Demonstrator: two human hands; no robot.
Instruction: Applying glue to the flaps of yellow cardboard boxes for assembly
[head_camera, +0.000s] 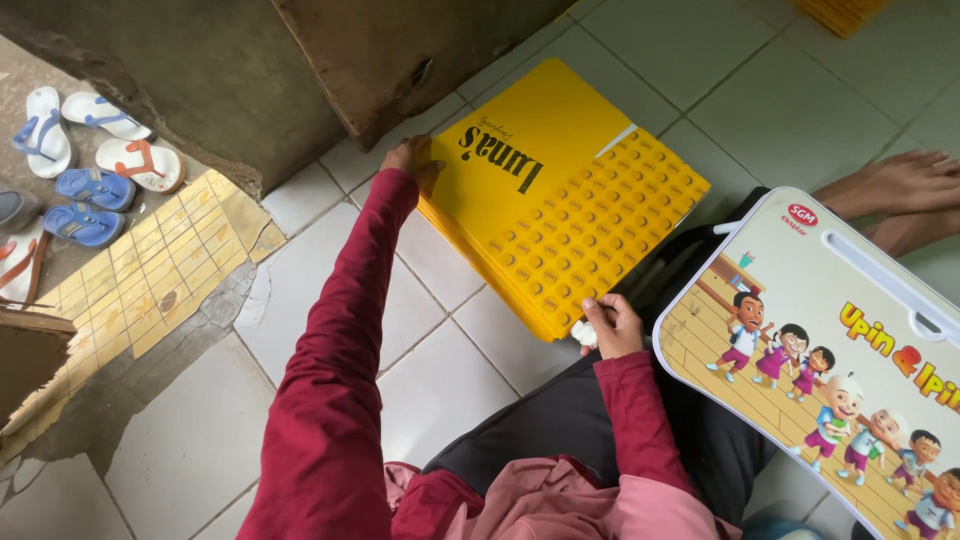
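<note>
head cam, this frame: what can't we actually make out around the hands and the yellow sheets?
- Left hand: fingers curl over the far corner of the yellow sheet stack; fingertips hidden by the stack.
- Right hand: something small and white in it, too small to identify.
- Stack: sheet count unreadable, edges too fine.
- Cartoon-printed lap board: cut off by the right and bottom edges.
- Bare feet: cut off by the right edge.

Left arm stretched far forward, sleeve red, its hand (412, 158) curled in a closed grip. Right hand (612, 325) near the lap, elbow bent, fingers pinched.
</note>
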